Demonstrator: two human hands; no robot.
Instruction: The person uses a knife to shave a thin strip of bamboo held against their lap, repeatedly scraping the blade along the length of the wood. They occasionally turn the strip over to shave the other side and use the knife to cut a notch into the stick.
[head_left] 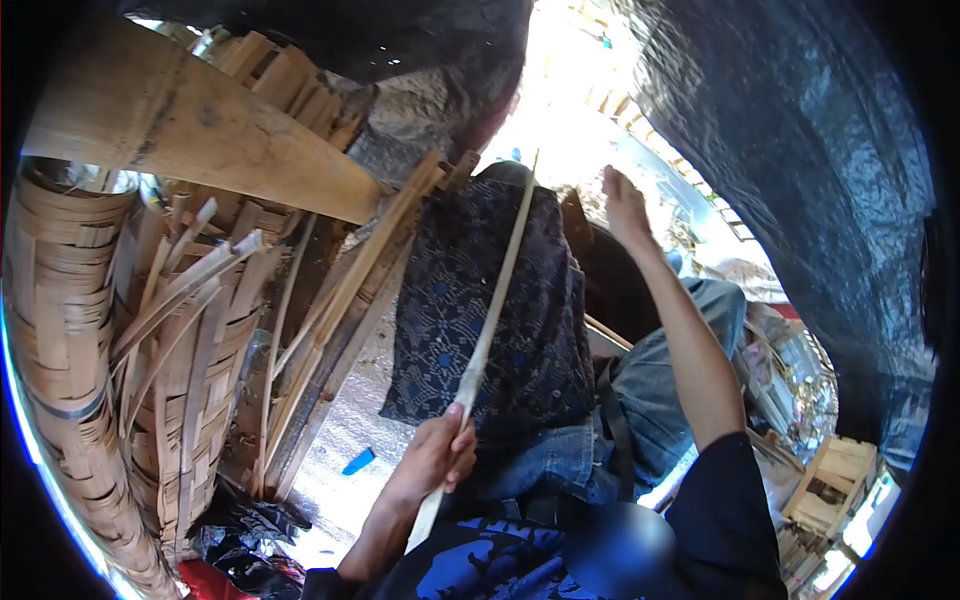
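Note:
My left hand [437,457] is closed around a long, thin pale strip [497,300] near its lower end. The strip runs up and slightly right, over a dark patterned cloth [450,330] that covers my leg. My right hand [626,208] is raised to the right of the strip's far end and does not touch it. Its fingers point up and lie close together; I cannot make out anything between them, against the bright ground.
A thick bamboo pole [220,130] crosses the upper left. Below it stand a tall woven basket [65,290] and bundled bamboo strips [185,300]. Dark plastic sheeting [800,150] hangs at right. A small blue piece [358,461] and black plastic [245,530] lie at lower left.

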